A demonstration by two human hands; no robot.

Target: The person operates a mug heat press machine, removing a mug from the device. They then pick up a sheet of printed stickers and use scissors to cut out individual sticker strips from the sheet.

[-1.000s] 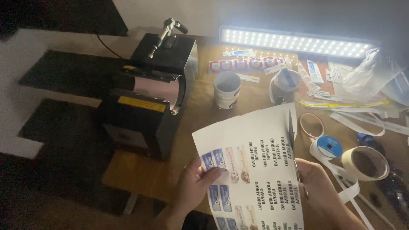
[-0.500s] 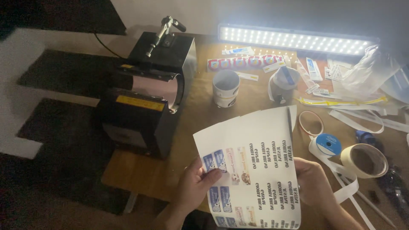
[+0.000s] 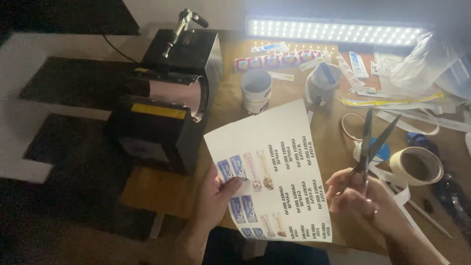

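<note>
My left hand [image 3: 214, 195] grips the left edge of a white printed sheet [image 3: 284, 147], thumb lying on small coloured pictures near its lower left. The sheet carries rows of dark text and tilts above the wooden table [image 3: 230, 103]. My right hand [image 3: 360, 198] holds a pair of scissors [image 3: 371, 142] just right of the sheet, blades parted and pointing up and away from me. The blades do not touch the paper.
A black mug press machine [image 3: 169, 98] stands at the left. Behind the sheet stand a white mug [image 3: 256, 91] and a wrapped mug [image 3: 321, 81]. Tape rolls [image 3: 416, 166], paper strips and a plastic bag [image 3: 422, 61] lie at the right under a lit LED bar [image 3: 338, 30].
My right hand has come out from under the sheet and raised the scissors beside it with blades parted. The sheet stays held in my left hand.
</note>
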